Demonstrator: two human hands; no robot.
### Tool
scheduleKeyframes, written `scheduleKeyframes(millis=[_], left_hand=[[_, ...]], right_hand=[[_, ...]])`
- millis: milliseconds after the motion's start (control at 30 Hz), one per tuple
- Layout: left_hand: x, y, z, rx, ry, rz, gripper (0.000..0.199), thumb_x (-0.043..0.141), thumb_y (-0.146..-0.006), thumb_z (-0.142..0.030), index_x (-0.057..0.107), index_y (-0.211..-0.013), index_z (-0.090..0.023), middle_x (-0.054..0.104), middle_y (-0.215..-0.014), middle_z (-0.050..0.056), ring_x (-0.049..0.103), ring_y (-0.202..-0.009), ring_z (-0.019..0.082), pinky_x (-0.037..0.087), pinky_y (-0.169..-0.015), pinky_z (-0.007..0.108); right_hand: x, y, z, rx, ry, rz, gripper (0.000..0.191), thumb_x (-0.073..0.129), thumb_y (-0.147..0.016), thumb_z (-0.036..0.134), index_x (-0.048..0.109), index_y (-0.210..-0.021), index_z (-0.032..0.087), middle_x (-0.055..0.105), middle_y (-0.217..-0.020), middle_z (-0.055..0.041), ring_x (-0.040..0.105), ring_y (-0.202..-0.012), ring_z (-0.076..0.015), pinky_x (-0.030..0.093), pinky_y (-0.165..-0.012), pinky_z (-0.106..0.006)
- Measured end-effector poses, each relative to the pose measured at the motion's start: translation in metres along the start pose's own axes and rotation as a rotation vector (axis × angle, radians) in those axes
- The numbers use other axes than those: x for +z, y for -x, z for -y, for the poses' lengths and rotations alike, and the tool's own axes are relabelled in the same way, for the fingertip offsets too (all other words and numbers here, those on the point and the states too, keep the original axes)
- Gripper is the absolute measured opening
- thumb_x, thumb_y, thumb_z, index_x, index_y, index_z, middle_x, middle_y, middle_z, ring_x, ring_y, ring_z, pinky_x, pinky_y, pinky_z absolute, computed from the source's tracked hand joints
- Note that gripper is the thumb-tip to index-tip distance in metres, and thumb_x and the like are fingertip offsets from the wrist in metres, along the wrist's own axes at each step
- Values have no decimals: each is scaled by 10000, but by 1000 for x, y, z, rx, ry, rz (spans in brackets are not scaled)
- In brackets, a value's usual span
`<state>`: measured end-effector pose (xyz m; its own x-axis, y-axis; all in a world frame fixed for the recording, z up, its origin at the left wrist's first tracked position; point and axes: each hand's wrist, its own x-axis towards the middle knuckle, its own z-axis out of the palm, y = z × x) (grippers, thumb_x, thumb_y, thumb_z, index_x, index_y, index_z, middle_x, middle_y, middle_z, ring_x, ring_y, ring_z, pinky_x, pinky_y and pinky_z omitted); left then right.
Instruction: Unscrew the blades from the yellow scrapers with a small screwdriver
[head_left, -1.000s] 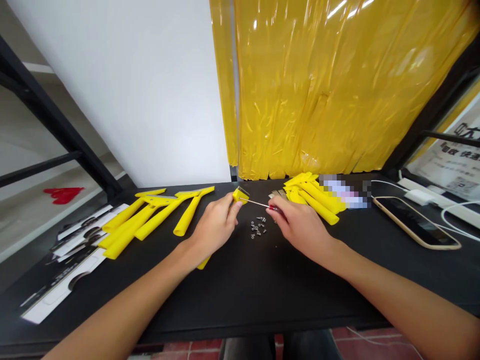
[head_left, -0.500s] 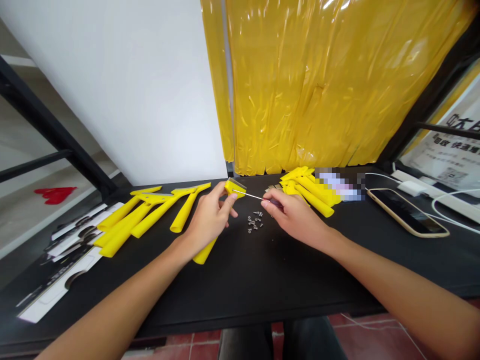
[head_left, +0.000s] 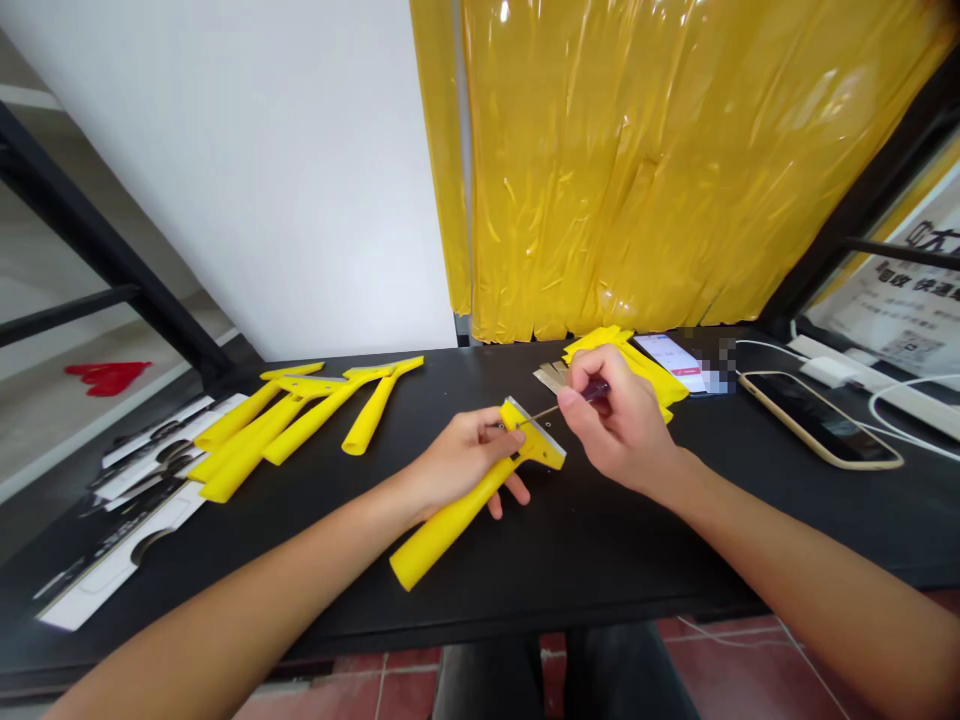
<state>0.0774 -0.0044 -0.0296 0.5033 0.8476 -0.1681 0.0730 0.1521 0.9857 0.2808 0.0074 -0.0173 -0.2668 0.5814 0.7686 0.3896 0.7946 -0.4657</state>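
Observation:
A yellow scraper [head_left: 457, 520] with a metal blade edge along its head is gripped near the neck by my left hand [head_left: 465, 460]. Its hollow handle points toward the lower left, over the black table. In my right hand [head_left: 619, 410] is a screwdriver [head_left: 597, 390] with a dark handle, its thin shaft slanting down to the scraper's head near my left thumb. The tip meets the head there, but any screw under it is too small to make out. The scraper and my left hand cover most of the loose-screw area.
Several yellow scrapers [head_left: 300, 400] lie at the left beside white-and-black card packs [head_left: 112, 565]. Behind my right hand are more yellow parts [head_left: 600, 340], metal blades [head_left: 551, 377] and a lit phone [head_left: 671, 360]. Another phone [head_left: 817, 420] and white cables lie right on the black table [head_left: 600, 570].
My left hand has moved right and nearer, turning the scraper so its head faces the upper right. My right hand has risen and turned, holding the screwdriver more steeply. The loose screws are now mostly covered.

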Motion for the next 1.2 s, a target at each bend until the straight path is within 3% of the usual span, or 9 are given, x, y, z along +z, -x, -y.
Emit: scheduleKeyframes(millis=[100, 200, 267, 467, 667, 767, 933, 1100, 1200], left_hand=[[3, -1, 5, -41, 78, 9, 235, 619, -941, -301, 531, -1117, -174, 691, -1082, 128, 721, -598, 189, 495, -358, 214], [5, -2, 10, -58, 100, 1, 243, 620, -944, -294, 498, -1131, -199, 692, -950, 76, 696, -556, 174, 459, -337, 195], [6, -3, 11, -56, 90, -3, 225, 613, -949, -295, 498, -1120, -203, 679, -892, 53, 690, -554, 172, 457, -340, 194], [3, -5, 13, 18, 39, -86, 187, 583, -952, -288, 502, -1095, -198, 647, -899, 36, 688, -536, 169, 453, -330, 205], [1, -9, 15, 59, 43, -111, 144, 537, -956, -263, 470, -1057, -186, 603, -758, -9, 667, -501, 167, 435, -316, 198], [2, -9, 16, 72, 10, -133, 126, 521, -974, -284, 459, -1023, -186, 568, -682, -37, 637, -469, 147, 428, -323, 188], [4, -7, 20, 81, -78, -134, 149, 523, -983, -320, 457, -968, -187, 554, -689, -43, 646, -479, 149, 429, -318, 191], [3, -8, 22, 85, -80, -108, 156, 529, -982, -328, 462, -986, -188, 569, -743, -32, 668, -512, 159, 448, -329, 200], [2, -8, 21, 78, -56, -114, 152, 534, -978, -322, 464, -1006, -190, 579, -746, -28, 664, -507, 153, 449, -334, 195]], right_hand=[[-2, -2, -3, 25, 44, 9, 131, 508, -1004, 235, 464, -881, 231, 475, -677, 47, 442, -551, -101, 360, -533, -253], [-3, -2, -6, 43, 12, 54, 38, 459, -1018, 208, 487, -1027, 230, 498, -730, 39, 471, -592, -110, 382, -560, -253], [-4, -2, -7, 45, -28, 80, 117, 440, -1010, 181, 477, -1110, 229, 511, -764, 32, 483, -614, -116, 396, -575, -255], [-5, -6, -3, 115, 55, 119, 63, 484, -1014, 256, 528, -982, 223, 565, -758, 24, 510, -601, -108, 398, -564, -248], [-6, -5, 0, 72, 32, 178, 189, 518, -921, 120, 529, -1083, 215, 531, -742, 42, 517, -611, -105, 419, -576, -228], [-5, -5, 0, 58, 82, 189, 200, 535, -926, 141, 531, -1113, 212, 553, -750, 40, 526, -608, -105, 419, -596, -237], [-3, -6, 1, 138, 70, 162, 105, 519, -996, 267, 546, -1088, 225, 550, -687, 48, 519, -568, -110, 380, -547, -244], [-5, -5, 0, 156, -71, 199, 262, 524, -930, 151, 517, -1182, 223, 500, -730, 49, 473, -579, -109, 395, -541, -234], [-6, -4, -1, 149, -67, 213, 243, 545, -898, 130, 556, -1121, 224, 529, -758, 35, 488, -602, -112, 403, -551, -237]])
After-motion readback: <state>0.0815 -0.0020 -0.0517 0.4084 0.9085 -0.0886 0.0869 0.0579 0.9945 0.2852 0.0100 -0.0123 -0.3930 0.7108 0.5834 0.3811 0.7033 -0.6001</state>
